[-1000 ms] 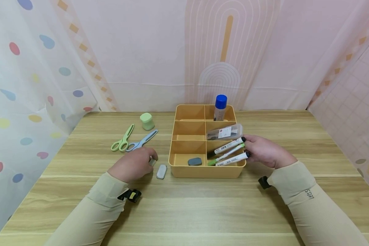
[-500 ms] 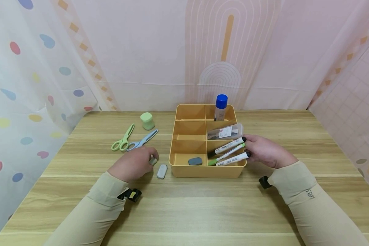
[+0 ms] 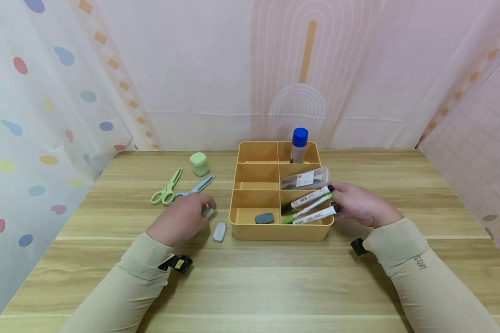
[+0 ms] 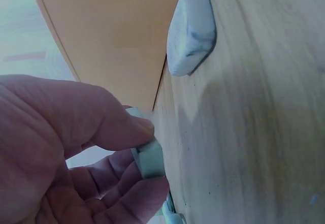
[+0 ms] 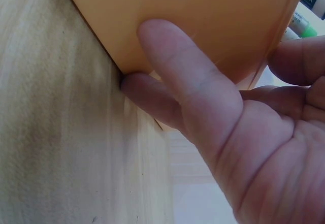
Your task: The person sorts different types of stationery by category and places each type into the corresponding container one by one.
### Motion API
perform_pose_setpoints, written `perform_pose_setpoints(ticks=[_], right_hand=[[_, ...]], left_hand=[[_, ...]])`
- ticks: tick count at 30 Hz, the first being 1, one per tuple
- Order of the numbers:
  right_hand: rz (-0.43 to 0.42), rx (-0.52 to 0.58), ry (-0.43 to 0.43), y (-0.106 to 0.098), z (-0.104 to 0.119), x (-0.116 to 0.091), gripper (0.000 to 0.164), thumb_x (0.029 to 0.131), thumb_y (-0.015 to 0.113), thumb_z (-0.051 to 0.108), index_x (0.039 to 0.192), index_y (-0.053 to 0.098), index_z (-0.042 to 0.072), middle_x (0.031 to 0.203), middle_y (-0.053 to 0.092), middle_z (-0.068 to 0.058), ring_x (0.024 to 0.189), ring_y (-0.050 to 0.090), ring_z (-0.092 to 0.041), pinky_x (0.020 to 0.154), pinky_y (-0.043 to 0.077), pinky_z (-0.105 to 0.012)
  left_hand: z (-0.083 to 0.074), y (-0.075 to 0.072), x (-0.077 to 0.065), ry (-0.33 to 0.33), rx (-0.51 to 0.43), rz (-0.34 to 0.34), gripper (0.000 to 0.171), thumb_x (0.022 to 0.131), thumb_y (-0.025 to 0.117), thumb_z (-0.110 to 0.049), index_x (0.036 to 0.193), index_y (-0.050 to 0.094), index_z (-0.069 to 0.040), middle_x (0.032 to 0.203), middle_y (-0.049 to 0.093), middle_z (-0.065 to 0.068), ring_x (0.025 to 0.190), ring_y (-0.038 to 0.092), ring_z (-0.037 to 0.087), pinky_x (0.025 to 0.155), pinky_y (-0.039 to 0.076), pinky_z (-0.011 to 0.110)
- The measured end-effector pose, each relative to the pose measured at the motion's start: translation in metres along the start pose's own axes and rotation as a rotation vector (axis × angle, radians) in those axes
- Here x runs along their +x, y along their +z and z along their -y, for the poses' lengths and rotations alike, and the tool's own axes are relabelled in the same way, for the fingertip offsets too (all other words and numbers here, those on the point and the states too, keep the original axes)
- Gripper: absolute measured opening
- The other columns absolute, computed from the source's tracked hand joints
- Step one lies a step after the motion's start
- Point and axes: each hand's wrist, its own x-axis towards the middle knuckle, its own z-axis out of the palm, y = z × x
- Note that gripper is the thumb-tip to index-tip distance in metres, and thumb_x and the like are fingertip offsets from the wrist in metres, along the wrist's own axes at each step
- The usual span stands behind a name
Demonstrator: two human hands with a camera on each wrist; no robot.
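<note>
Wood-grain counter (image 3: pixel 250 286), sectioned organiser (image 3: pixel 280 233) at centre. Left hand (image 3: pixel 185 221), past eight o'clock: pinching one pale eraser (image 4: pixel 151 160). Right hand (image 3: pixel 360 205), three o'clock: straight fingers against organiser. Step, I judge: stowing; next calls for lifting, then release, perhaps into seven-o'clock compartment (image 3: pixel 243 216).

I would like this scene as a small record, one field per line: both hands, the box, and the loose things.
left hand: grip pinches small pale block
right hand: touches the side wall of orange box
box, right column: blue-capped tube, clear case, three pens
box, near left: dark grey block
on table: light grey block, green scissors, blue scissors, green waisted object
</note>
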Motion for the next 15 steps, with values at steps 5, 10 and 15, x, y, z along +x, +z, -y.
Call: perform_pose_setpoints(ticks=[5, 10, 15], right_hand=[[-0.003, -0.001, 0.001, 0.0003, -0.0007, 0.0010, 0.056, 0.112, 0.026, 0.016, 0.161, 0.023, -0.010, 0.148, 0.051, -0.035, 0.118, 0.063, -0.025, 0.096, 0.059, -0.038], [-0.006, -0.001, -0.002, 0.0002, -0.0009, 0.0010, 0.055, 0.112, 0.027, 0.016, 0.161, 0.024, -0.011, 0.144, 0.054, -0.033, 0.113, 0.065, -0.022, 0.094, 0.059, -0.037], [-0.010, 0.003, -0.007, 0.0007, -0.0013, 0.0014, 0.055, 0.110, 0.029, 0.014, 0.159, 0.026, -0.012, 0.139, 0.057, -0.032, 0.107, 0.066, -0.019, 0.090, 0.060, -0.035]], left_hand=[[-0.0012, -0.0003, -0.0003, 0.029, 0.007, -0.040, 0.020, 0.096, 0.068, -0.009, 0.115, 0.073, -0.008, 0.105, 0.074, 0.010, 0.092, 0.066, 0.023, 0.085, 0.057, 0.047], [-0.0023, 0.0001, 0.0002, 0.049, -0.001, -0.077, 0.019, 0.097, 0.067, -0.009, 0.115, 0.073, -0.008, 0.104, 0.073, 0.010, 0.096, 0.066, 0.025, 0.088, 0.056, 0.048], [-0.0041, 0.0004, 0.0001, 0.060, -0.015, -0.101, 0.021, 0.095, 0.066, -0.007, 0.115, 0.073, -0.009, 0.104, 0.072, 0.008, 0.095, 0.064, 0.023, 0.088, 0.055, 0.047]])
